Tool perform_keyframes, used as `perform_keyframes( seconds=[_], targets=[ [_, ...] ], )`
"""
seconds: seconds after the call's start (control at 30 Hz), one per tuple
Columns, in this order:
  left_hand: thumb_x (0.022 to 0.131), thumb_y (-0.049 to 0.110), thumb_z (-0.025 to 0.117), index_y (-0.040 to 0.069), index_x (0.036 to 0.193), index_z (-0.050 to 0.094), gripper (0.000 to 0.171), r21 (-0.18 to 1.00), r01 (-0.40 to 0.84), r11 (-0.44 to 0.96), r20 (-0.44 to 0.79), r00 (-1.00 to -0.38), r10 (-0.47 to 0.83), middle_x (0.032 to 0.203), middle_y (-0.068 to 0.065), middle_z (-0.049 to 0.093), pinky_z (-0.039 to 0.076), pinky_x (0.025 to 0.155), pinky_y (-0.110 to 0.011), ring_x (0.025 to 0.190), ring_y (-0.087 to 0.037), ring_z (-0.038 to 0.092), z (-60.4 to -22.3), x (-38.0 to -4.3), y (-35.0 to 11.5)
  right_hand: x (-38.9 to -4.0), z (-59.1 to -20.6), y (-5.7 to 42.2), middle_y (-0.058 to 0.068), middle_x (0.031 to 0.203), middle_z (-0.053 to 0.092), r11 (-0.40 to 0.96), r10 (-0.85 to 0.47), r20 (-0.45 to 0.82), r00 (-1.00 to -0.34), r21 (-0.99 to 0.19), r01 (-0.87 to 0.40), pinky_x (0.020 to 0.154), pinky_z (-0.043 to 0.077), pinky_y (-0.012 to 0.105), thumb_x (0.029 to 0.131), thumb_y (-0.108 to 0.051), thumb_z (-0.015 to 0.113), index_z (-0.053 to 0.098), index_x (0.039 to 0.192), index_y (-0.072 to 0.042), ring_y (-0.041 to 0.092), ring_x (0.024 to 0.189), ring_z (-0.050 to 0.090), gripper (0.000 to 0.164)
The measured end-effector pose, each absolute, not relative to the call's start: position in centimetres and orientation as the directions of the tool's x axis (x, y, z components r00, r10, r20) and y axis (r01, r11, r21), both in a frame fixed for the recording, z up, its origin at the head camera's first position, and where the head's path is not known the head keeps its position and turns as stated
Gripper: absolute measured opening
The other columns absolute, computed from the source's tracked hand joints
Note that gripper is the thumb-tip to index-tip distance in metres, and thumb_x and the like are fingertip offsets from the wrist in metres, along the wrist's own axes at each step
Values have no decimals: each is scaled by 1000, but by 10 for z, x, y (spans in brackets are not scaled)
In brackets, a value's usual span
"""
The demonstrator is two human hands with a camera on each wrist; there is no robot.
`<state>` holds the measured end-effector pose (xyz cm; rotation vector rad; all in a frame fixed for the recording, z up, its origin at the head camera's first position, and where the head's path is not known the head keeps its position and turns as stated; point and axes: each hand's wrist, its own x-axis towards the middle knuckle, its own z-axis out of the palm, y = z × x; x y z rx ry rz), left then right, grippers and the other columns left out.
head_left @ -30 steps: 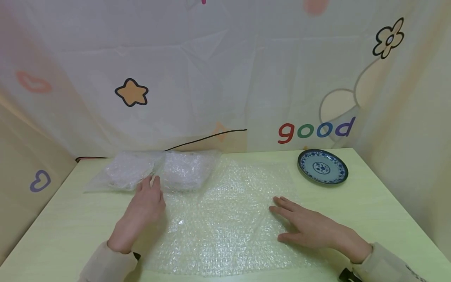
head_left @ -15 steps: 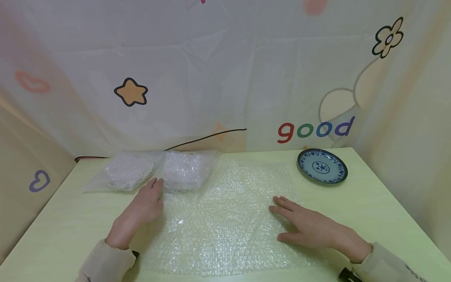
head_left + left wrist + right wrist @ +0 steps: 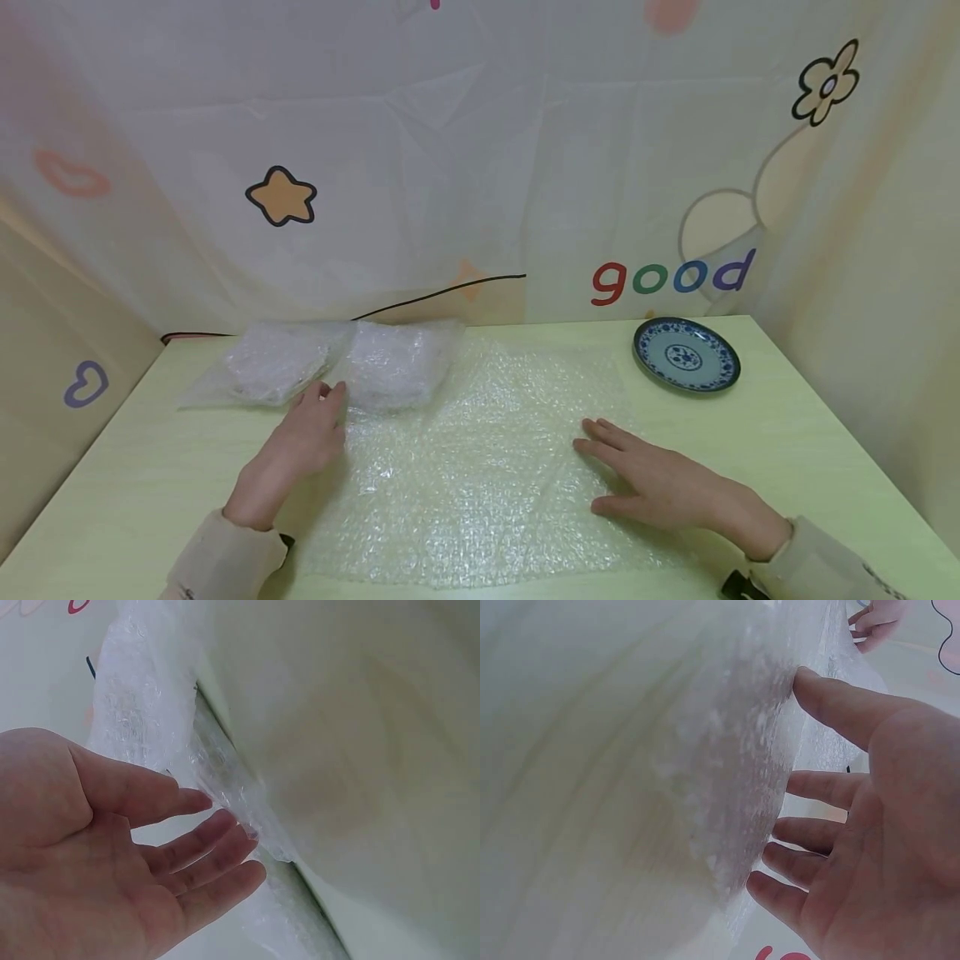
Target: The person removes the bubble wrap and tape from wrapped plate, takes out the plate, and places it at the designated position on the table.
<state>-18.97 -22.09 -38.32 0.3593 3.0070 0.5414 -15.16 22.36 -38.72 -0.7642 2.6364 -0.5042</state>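
Observation:
A wide sheet of clear bubble wrap lies flat over the middle of the table. My right hand rests on its right part, fingers and thumb spread, palm down; the right wrist view shows the fingertips along the sheet. My left hand reaches to the front edges of two bubble-wrapped packets, a left one and a right one. In the left wrist view, its bent fingers meet the film's edge, thumb near the index fingertip. What the packets contain is hidden by the layers.
A round blue-and-white plate with a dark rim sits at the table's back right, beyond the bubble wrap. A printed cloth curtain hangs right behind the table and along both sides.
My left hand has drawn back slightly from between the packets. The right packet's loose film edge has shifted a little left. My right hand stays in place.

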Motion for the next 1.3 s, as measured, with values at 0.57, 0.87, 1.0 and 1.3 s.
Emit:
perform_keyframes(
  seconds=[0.57, 0.87, 1.0, 1.3],
  targets=[
    [95, -7, 42, -24, 128, 42, 37, 422, 274, 864, 22, -956, 293, 132, -44, 45, 42, 104, -62, 126, -57, 46, -386, -195, -227, -152, -388, 224, 12, 167, 27, 792, -563, -223, -796, -421, -443, 114, 34, 56, 94, -51, 71, 42, 158, -13, 36, 152, 24, 80],
    [99, -5, 39, -25, 131, 39, 38, 406, 253, 878, -12, -959, 282, 129, -43, 49, 43, 103, -61, 125, -56, 49, -383, -194, -225, -153, -389, 224, 12, 167, 27, 785, -572, -216, -791, -422, -453, 113, 35, 57, 94, -51, 71, 42, 158, -13, 37, 152, 24, 79],
    [99, -5, 40, -23, 139, 36, 44, 401, 256, 879, -20, -958, 288, 133, -45, 46, 42, 105, -62, 126, -57, 47, -380, -193, -224, -152, -389, 224, 12, 167, 27, 785, -573, -215, -791, -421, -454, 113, 35, 57, 94, -51, 71, 42, 158, -13, 37, 152, 24, 80],
    [98, -4, 44, -19, 146, 37, 50, 337, 284, 898, -60, -945, 321, 134, -41, 44, 46, 98, -63, 118, -56, 52, -380, -192, -226, -152, -388, 223, 13, 166, 28, 782, -578, -205, -790, -418, -463, 113, 35, 57, 94, -52, 70, 43, 158, -13, 37, 152, 25, 80]
  ],
)
